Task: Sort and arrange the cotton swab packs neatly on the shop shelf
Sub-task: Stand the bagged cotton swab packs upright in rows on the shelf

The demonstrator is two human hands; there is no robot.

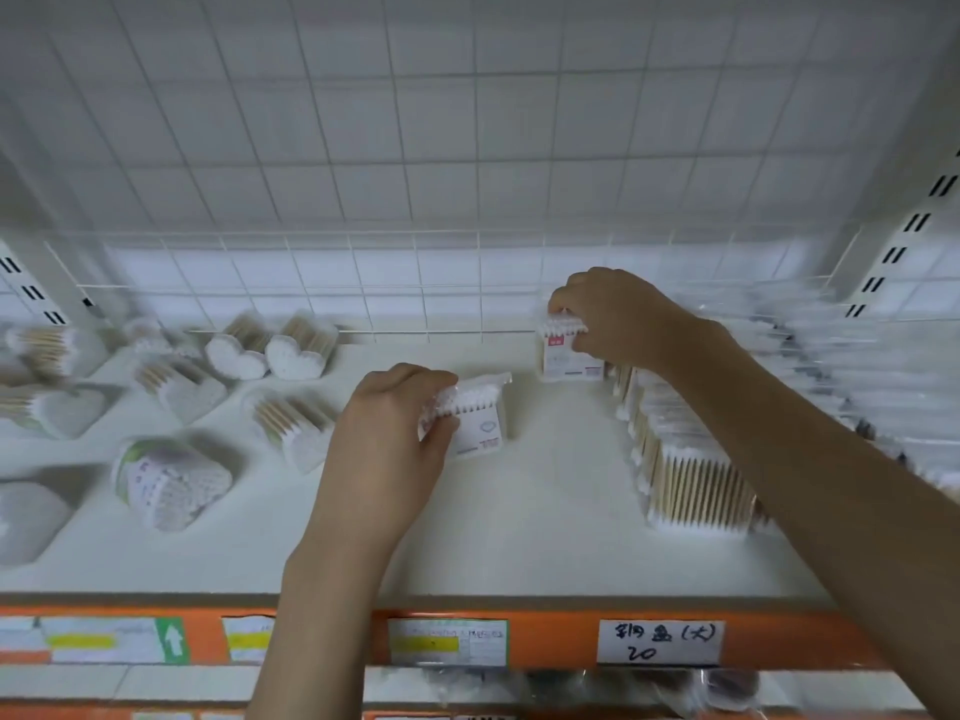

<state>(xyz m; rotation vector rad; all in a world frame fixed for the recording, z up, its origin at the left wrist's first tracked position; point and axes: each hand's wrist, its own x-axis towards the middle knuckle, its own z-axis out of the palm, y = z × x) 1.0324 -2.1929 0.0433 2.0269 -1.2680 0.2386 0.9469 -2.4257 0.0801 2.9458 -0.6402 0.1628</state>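
Observation:
My left hand (387, 439) grips a flat clear pack of cotton swabs (480, 418) by its top edge, upright on the middle of the white shelf (545, 511). Farther back, my right hand (613, 317) pinches the top of a second flat pack with a red label (563, 358), standing at the rear end of a row of upright flat packs (685, 470) that runs toward the front on the right. Heart-shaped swab packs (270, 350) and a round pack (166, 483) lie scattered on the left of the shelf.
A white wire grid (415, 283) backs the shelf. Clear bagged goods (852, 376) pile up at the far right. An orange front rail (561, 636) carries price labels, one handwritten (660, 641). Slotted uprights (904, 241) stand at both sides.

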